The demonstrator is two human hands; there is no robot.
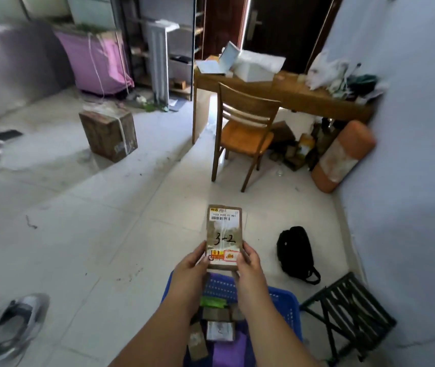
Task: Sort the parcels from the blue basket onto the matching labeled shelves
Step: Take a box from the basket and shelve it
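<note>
Both hands, left hand (194, 260) and right hand (248, 262), pinch the near end of a flat brown cardboard parcel (224, 235) marked 3-2, held just above the blue plastic basket (284, 300); gripped only at that end, it could tip forward and drop; misreading the scrawled label would shelve it wrongly.

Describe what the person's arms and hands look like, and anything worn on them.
Both forearms are bare up to the frame's edge: no sleeves show. The left hand and right hand wear no gloves; no ring, watch or bracelet is visible.
</note>
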